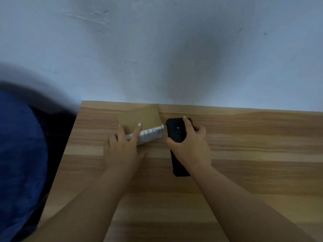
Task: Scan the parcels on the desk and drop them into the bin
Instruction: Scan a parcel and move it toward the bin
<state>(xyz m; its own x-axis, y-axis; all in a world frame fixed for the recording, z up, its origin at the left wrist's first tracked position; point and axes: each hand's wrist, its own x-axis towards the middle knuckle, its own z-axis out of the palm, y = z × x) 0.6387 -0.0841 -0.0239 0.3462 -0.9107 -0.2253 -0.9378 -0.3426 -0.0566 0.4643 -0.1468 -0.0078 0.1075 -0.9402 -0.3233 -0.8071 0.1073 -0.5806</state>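
One head-worn camera looks forward and steeply down, close over the wooden desk. The desk fills the lower half, a pale wall rises behind it, and both forearms reach in from below.

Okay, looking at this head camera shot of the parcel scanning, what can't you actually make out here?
Head view only:
- Label text on the parcel: too small and blurred.
- Scanner: middle hidden under the right hand; screen not shown.
- Blue bin: motion-blurred, cut by the left edge; contents unseen.
- Parcel's near-left corner: covered by the left hand.
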